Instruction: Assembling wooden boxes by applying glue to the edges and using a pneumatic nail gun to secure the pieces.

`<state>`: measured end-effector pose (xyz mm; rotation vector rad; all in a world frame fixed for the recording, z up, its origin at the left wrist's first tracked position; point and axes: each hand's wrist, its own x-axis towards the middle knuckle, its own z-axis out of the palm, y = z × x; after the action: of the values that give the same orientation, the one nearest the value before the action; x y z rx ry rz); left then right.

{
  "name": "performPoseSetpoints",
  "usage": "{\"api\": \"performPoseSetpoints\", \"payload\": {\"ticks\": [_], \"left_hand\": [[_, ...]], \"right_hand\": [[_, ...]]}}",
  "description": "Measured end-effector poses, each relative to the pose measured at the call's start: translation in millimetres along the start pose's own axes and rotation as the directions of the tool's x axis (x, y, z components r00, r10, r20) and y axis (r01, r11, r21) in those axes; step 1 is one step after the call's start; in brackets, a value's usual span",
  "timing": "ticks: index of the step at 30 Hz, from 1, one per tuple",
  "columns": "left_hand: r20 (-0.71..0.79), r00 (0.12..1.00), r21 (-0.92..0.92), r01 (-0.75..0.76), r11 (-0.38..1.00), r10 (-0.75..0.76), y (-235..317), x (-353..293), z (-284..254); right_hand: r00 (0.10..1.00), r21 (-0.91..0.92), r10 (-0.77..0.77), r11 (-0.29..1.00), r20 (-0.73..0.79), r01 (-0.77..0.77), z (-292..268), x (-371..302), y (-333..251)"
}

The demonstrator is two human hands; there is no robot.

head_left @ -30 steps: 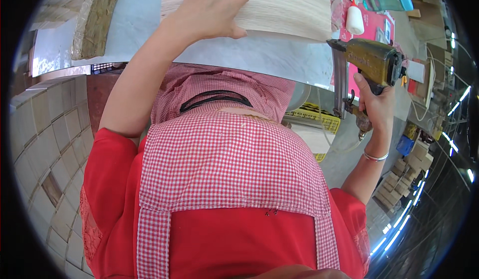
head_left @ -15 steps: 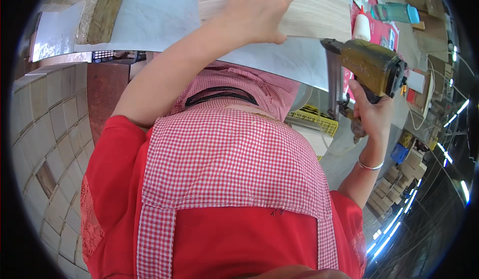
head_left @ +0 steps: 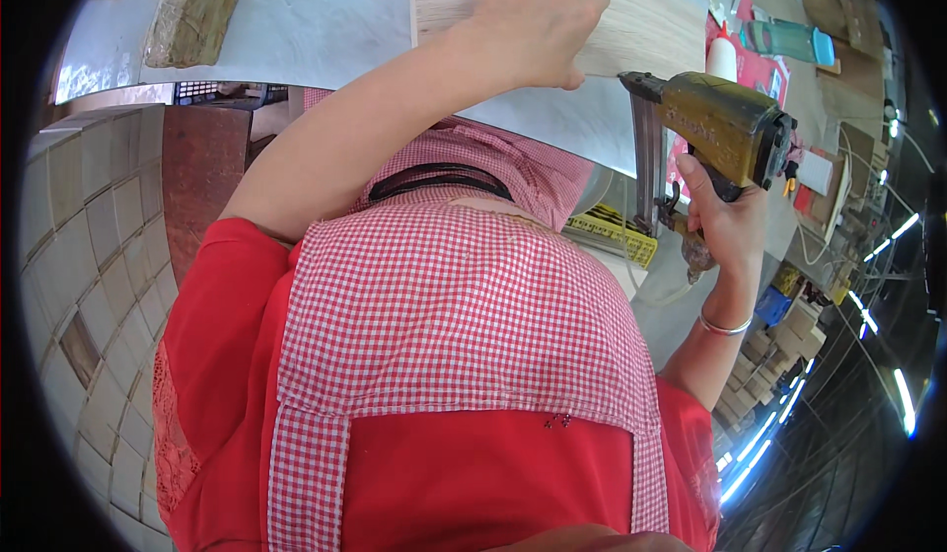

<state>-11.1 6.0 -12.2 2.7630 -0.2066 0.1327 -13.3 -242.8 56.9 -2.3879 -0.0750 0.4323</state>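
While the right hand (head_left: pixel 731 224) grips a nailer (head_left: pixel 715 123), cropping hides the left hand's (head_left: pixel 541 24) state

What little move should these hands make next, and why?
Perhaps ease the nail gun nose-first to the near edge of the board: the right hand grips the nail gun, whose nose appears close to that edge, and the left hand lies over the board.

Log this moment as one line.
left hand: on board; right hand: holding nail gun; nail gun: near board's edge; white bottle: beyond nail gun
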Motion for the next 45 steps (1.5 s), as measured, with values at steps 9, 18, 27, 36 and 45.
{"api": "performPoseSetpoints", "payload": {"ticks": [9,18,27,36,45], "left_hand": [[-0.481,0.867,0.003,-0.145,0.989,0.129,-52,-40,39],[-0.160,0.985,-0.531,-0.033,0.847,-0.062,-116,-100,40],[-0.224,0.974,-0.634,-0.124,0.764,-0.028,-120,-91,55],[-0.275,0.961,-0.593,-0.150,0.791,-0.025,-122,-90,60],[-0.373,0.928,-0.155,-0.058,0.986,-0.004,-107,-101,59]], "right_hand": [[0.997,-0.069,-0.070,0.995,-0.040,0.067,3,-3,-15],[0.987,0.089,-0.149,0.986,0.058,0.144,38,-24,-33],[0.910,-0.096,-0.338,0.925,0.240,0.368,78,-26,-49],[0.957,-0.049,-0.242,0.966,0.160,0.252,91,-42,-63],[0.931,-0.210,-0.296,0.917,0.213,0.340,78,-36,-61]]}}
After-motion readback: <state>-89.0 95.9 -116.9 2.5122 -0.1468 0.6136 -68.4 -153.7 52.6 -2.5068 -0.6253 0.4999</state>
